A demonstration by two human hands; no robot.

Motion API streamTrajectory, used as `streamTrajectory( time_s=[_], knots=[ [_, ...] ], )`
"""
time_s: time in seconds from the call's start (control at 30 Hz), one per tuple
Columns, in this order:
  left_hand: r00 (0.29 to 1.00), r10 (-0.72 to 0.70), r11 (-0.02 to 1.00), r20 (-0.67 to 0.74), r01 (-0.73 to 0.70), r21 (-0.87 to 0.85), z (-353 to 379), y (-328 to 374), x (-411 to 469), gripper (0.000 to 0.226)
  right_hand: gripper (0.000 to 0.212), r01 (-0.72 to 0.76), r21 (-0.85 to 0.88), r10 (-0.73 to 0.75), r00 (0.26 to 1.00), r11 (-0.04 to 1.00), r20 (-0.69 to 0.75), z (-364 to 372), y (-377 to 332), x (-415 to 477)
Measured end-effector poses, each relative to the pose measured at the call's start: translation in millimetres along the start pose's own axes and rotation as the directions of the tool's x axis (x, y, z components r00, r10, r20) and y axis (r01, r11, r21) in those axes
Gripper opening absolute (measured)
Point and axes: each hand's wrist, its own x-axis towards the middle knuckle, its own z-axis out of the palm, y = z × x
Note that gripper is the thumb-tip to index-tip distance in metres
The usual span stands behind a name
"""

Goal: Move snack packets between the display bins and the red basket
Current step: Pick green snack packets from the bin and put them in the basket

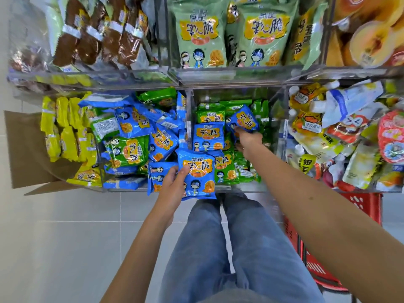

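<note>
My left hand grips a blue snack packet by its left edge, just above the front rim of the clear display bins. My right hand reaches into the middle bin and pinches a second blue packet that lies over green packets. Another blue packet rests flat in that bin. The left bin holds a heap of blue and green packets. The red basket stands on the floor at my right, largely hidden behind my right forearm.
Yellow packets fill the far left bin beside an open cardboard box. Drink pouches crowd the right bin. An upper shelf carries large green bags and brown snacks. My legs in jeans stand on a tiled floor.
</note>
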Motion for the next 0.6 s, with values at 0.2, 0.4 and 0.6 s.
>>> streamTrajectory(
  time_s=[0.2,0.4,0.6],
  knots=[
    [0.999,-0.052,0.998,-0.009,0.052,-0.023,-2,5,2,0.008,0.043,0.207,-0.124,-0.215,0.975,0.97,-0.06,-14,-1,-13],
    [0.997,-0.039,0.999,-0.061,0.037,-0.034,1,16,-2,0.041,0.024,0.46,-0.175,-0.462,0.886,0.871,0.029,-45,-3,-72],
    [0.992,-0.085,0.986,-0.09,0.071,-0.148,8,30,-6,0.049,0.022,0.404,0.049,-0.391,0.837,0.914,0.383,-56,6,-130]
  ],
)
